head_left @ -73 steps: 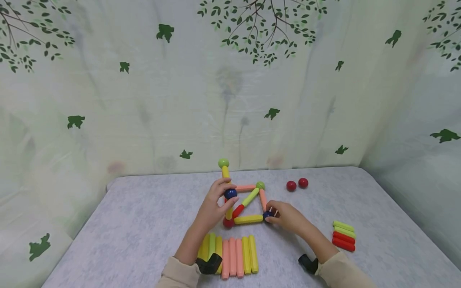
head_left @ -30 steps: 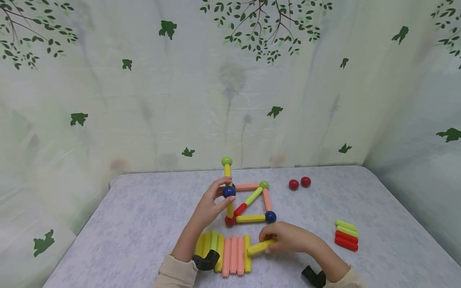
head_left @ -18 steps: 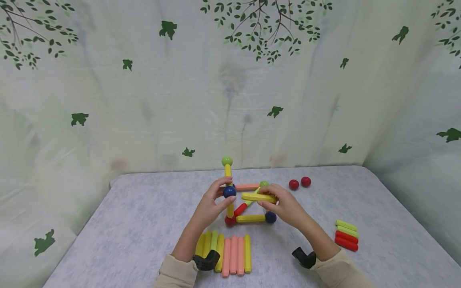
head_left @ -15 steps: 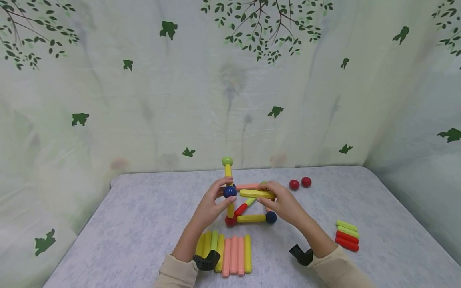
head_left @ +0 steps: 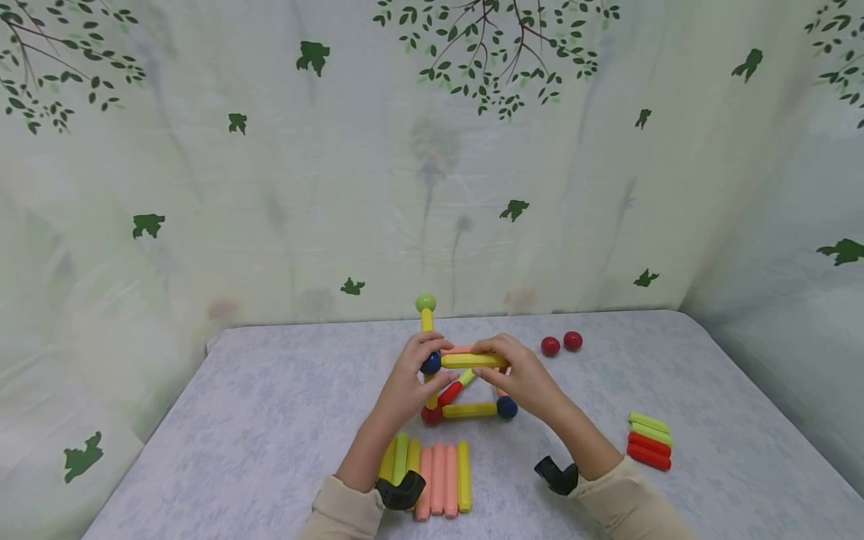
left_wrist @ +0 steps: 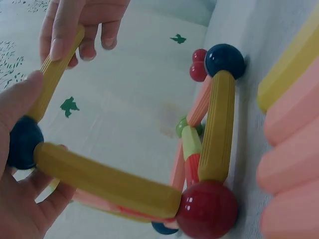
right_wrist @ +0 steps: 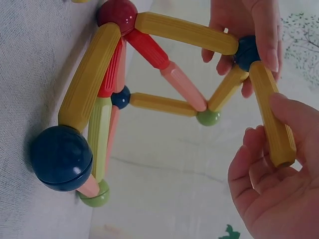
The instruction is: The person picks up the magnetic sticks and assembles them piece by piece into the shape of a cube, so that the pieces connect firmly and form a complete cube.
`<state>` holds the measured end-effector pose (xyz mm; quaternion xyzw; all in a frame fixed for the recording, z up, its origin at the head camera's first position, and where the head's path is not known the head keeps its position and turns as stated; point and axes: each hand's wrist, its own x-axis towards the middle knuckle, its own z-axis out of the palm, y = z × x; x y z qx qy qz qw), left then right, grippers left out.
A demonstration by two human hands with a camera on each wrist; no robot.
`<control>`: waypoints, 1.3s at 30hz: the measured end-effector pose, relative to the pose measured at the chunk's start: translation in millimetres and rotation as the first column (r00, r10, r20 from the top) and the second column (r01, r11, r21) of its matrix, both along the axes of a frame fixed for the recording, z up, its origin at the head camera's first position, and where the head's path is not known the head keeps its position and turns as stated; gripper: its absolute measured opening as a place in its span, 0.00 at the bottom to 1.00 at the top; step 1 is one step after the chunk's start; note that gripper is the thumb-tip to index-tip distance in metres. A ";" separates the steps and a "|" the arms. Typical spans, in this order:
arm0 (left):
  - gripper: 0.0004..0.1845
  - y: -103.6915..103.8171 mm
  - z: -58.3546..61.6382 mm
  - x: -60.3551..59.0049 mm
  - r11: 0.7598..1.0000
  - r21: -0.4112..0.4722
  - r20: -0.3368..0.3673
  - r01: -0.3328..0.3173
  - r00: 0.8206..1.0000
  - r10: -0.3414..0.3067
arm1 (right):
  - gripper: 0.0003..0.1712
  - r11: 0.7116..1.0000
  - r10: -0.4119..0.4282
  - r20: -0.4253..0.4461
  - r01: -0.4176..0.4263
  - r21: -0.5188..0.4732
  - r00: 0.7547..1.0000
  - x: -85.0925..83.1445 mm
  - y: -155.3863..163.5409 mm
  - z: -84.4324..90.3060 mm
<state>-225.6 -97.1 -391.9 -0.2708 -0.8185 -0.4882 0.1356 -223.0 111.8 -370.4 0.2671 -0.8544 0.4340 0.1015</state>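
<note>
My left hand (head_left: 403,386) holds a blue ball (head_left: 430,364) at the top front corner of a frame of building rods and balls. My right hand (head_left: 525,381) pinches a yellow rod (right_wrist: 271,114) near its outer end, with thumb and fingers on either side. This rod lies level, and its other end touches the blue ball. Below that ball a yellow upright (left_wrist: 109,179) runs down to a red ball (left_wrist: 208,209). From the red ball a lower yellow rod (head_left: 470,409) reaches another blue ball (head_left: 507,407) on the table. A green ball (head_left: 426,302) tops the far corner.
Several yellow, green and pink rods (head_left: 437,480) lie in a row in front of the frame, partly hidden by the left wrist. Short green and red rods (head_left: 649,441) lie at the right. Two red balls (head_left: 562,343) sit at the back right. A patterned curtain stands behind the table.
My right hand left the lower blue ball, took a yellow rod from the row and brought it up and left to the held blue ball. My left hand has stayed at that ball.
</note>
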 end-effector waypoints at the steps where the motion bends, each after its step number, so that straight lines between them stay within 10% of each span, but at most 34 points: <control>1: 0.16 1.8 0.2 -0.2 1.000 0.002 -0.005 -0.002 1.000 0.003 | 0.15 1.000 0.009 -0.003 -0.009 0.000 1.000 -0.5 0.3 -0.2; 7: 0.10 5.5 0.1 -0.3 0.999 0.019 -0.004 -0.036 0.999 0.036 | 0.18 0.997 0.032 0.000 -0.032 -0.064 0.999 -8.3 14.3 -4.5; 14: 0.10 5.9 -0.2 -0.8 0.999 0.035 0.010 -0.038 0.999 0.038 | 0.23 0.967 -0.189 0.058 0.196 -0.161 0.980 -38.1 54.0 -28.7; 23: 0.10 7.0 -3.3 -1.4 0.999 0.037 0.007 -0.029 1.000 0.029 | 0.23 0.952 -0.306 0.150 0.298 0.073 0.940 -69.0 89.4 -66.7; 39: 0.10 6.6 -2.8 -0.3 0.999 0.038 0.020 -0.035 0.999 0.034 | 0.21 0.891 -0.412 0.192 0.349 0.292 0.891 -78.3 91.6 -70.8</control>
